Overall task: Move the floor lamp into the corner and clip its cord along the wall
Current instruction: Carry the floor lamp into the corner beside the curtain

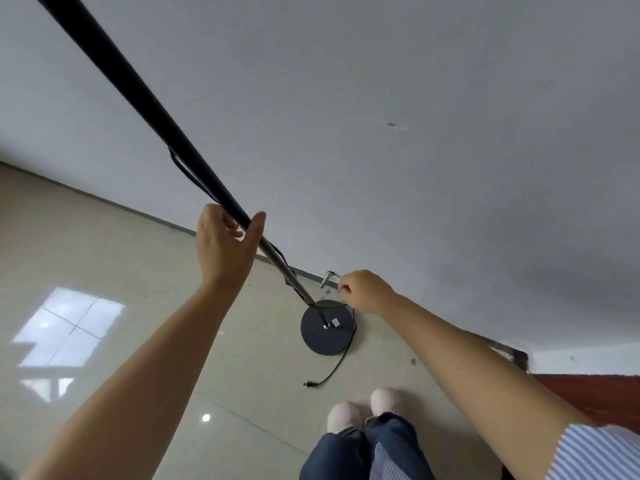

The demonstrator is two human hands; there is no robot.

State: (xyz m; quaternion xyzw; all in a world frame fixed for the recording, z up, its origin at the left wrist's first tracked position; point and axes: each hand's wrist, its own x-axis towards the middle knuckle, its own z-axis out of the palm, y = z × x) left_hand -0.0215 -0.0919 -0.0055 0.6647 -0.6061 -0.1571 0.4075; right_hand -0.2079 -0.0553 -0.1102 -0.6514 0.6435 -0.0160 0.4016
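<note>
The floor lamp's black pole (138, 95) runs from the top left down to its round dark base (327, 336), which stands on the tiled floor close to the white wall (381, 98). My left hand (225, 247) is wrapped around the pole about where black turns to silver. My right hand (363, 291) is lower, near the wall above the base, fingers closed; it seems to pinch the black cord (337, 363), but I cannot tell for sure. The cord loops around the base and ends in a plug (310, 384) on the floor.
A small metal door stop (327, 277) sticks out at the foot of the wall beside my right hand. My feet in pale shoes (363, 410) stand just in front of the base. A red-brown surface (588, 396) lies at the right.
</note>
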